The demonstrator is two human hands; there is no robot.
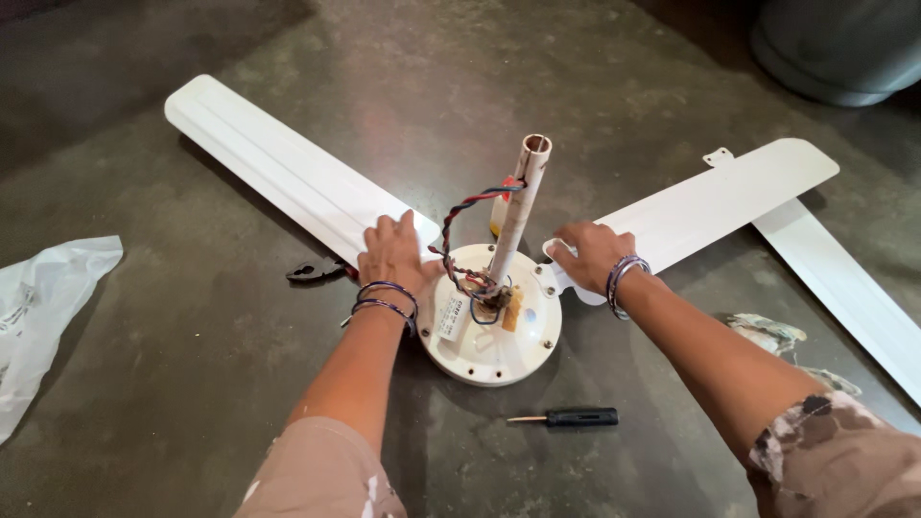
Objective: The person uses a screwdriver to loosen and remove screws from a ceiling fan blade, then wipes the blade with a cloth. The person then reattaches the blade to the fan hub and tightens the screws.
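We see a ceiling fan lying on a dark floor, with its white motor (491,331) in the middle and the rod (518,206) standing up from it, a little tilted. Twisted wires (459,230) hang from the top of the rod down to the motor.

Our left hand (393,257) lies flat, fingers spread, on the inner end of the left blade (278,163), just beside the motor. Our right hand (593,254) lies also flat and open on the inner end of the right blade (715,201), where it meets the motor. Neither hand grips anything; both only press down. Both arms reach forward, wrists nearly straight, with bangles on each.

We judge the motor is heavy and stiff, while the blades are thin, light metal that can bend if lifted by the far tip. It is better to hold a blade near its root, as now. The wires are soft and may be fragile.

A third blade (844,288) lies loose at the right. A screwdriver (571,417) lies near the motor, pliers (312,271) sit at the left, and a plastic bag (43,307) is well apart.
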